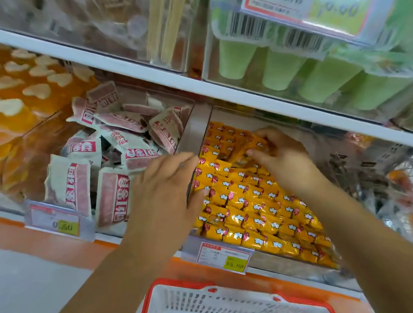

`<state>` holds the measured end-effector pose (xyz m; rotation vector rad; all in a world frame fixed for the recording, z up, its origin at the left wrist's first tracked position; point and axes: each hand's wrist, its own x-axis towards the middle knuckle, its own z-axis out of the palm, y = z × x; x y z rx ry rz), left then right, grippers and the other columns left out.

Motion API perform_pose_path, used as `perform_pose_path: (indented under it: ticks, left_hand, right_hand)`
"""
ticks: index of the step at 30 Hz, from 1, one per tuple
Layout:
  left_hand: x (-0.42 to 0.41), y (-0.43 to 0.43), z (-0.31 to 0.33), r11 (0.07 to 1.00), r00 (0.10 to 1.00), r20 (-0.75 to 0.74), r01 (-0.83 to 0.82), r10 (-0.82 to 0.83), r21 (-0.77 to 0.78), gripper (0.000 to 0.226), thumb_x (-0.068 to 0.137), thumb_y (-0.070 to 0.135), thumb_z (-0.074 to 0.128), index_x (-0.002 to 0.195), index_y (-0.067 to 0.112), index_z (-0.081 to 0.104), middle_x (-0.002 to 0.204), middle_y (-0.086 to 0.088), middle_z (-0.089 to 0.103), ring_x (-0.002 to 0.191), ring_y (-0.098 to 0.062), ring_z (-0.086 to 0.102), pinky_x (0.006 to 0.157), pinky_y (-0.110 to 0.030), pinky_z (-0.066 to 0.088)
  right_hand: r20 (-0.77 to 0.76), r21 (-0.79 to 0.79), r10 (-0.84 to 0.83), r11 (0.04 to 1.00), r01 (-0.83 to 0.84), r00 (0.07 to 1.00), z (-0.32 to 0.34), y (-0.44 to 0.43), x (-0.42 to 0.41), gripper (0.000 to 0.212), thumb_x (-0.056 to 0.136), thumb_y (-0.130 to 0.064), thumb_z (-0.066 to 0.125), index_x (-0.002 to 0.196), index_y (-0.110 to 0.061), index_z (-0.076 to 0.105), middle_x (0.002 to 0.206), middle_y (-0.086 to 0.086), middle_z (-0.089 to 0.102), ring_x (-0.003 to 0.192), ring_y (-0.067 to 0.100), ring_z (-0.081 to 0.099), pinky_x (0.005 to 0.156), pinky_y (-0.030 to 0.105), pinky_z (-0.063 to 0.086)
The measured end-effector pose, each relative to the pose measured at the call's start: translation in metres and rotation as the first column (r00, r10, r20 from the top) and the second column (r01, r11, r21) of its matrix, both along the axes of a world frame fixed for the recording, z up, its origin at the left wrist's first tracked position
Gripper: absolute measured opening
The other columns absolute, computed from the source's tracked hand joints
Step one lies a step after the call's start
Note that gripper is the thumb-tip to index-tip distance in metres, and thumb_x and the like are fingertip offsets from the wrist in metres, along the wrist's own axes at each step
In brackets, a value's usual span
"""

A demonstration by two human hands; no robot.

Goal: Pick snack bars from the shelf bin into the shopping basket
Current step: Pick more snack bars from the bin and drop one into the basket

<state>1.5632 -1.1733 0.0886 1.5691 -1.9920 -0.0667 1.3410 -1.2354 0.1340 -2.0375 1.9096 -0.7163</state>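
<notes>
Landmark: clear bin (286, 261) of yellow snack bars (246, 202) on the middle shelf. Far left of the bin: orange packs (7, 120). Next compartment, directly left of the bin: loose pink-and-white packets (118, 151), heaped at all angles. Left hand (164, 190) is at the bin's left wall, palm down, fingers straight and lightly spread. It lies across the divider (196, 129), with one finger reaching onto the bars at the left edge. It grips nothing. Bars fill the bin in tight rows from the front wall to the back, flat and touching one another. Open room is only above the rows, and the shelf board (264, 100) over the bin closes off the back part, so the gap there is low. A yellow-marked price tag (221, 255) is clipped to the bin's front edge. Right hand (280, 156) is deep at the back of the bin, under that board, with the forearm running across the right half of the rows. Its fingers and thumb are curled and pinch a few bars lifted askew from the back rows; the exact count cannot be told. Above the bin: green cups (278, 68) on the upper shelf. Below and in front of the bin: shopping basket (178, 283) with a red rim and white mesh walls, its mouth open upward, well apart from both hands.
</notes>
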Motion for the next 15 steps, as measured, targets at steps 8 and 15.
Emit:
perform_pose_path:
  ticks: [8,15]
  left_hand:
    - [-0.001,-0.011,-0.005,0.999,0.997,-0.073,0.028,-0.026,0.018,0.048,0.089,0.036,0.060,0.132,0.016,0.059,0.137,0.000,0.056,0.126,-0.021,0.039,0.105,-0.032,0.027]
    - [-0.002,-0.009,-0.002,0.993,0.989,-0.146,0.037,-0.021,0.110,0.055,0.093,0.036,0.061,0.144,0.024,0.047,0.159,0.004,0.029,0.147,-0.018,0.019,0.111,-0.029,0.014]
  right_hand:
    - [-0.325,0.189,0.212,0.969,-0.157,0.921,-0.021,-0.022,-0.001,0.034,0.100,-0.035,0.051,0.131,-0.024,0.058,0.128,0.001,0.050,0.105,0.012,0.046,0.080,0.021,0.033]
    - [-0.322,0.317,0.273,0.933,-0.168,0.907,-0.011,-0.029,-0.003,0.036,0.105,-0.029,0.041,0.136,-0.020,0.056,0.132,0.003,0.052,0.119,0.018,0.049,0.094,0.025,0.037]
